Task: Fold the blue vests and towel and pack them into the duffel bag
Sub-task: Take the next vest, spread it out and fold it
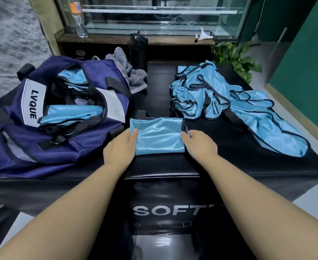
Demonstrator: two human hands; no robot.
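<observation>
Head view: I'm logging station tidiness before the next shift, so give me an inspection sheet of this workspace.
Surface: black padded table, front printed "SOFT".
Job's things: folded blue vest at front centre; navy duffel bag open at left with folded vests inside; unfolded vests pile at right; grey striped towel crumpled behind the bag.
Clutter: black bottle; clear plastic bottle and crumpled white tissue on the back ledge.
Grips: left hand and right hand hold the folded vest's two ends.
Cables: nothing seen.
Surroundings: glass cabinet behind; green plant; green wall at right.
</observation>
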